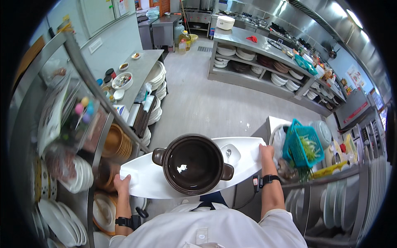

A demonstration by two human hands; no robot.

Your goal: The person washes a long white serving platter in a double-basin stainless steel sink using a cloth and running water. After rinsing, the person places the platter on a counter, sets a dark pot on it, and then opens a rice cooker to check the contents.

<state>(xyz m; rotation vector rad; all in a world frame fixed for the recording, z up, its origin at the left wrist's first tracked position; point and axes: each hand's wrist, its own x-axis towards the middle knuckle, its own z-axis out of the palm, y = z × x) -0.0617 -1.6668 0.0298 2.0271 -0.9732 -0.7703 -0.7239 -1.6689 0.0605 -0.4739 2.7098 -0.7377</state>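
Observation:
A long white boat-shaped platter (145,173) spans the space in front of my body. My left hand (122,183) grips its left end, and my right hand (266,152) grips the right end. On the platter's middle stands a dark brown two-handled clay pot (193,164), glossy inside with a bright reflection at its bottom. To the right of the pot lies a small white dish (234,152), partly hidden by the pot's rim. A small metal spoon (229,154) rests in that dish.
Left, a metal rack (107,136) holds bowls and plates close to my left arm. A steel side table (139,71) stands beyond it. Right, a teal basket of greens (305,145) sits near my right arm. Ahead, floor (198,102) leads to a steel counter (242,38) with stacked plates.

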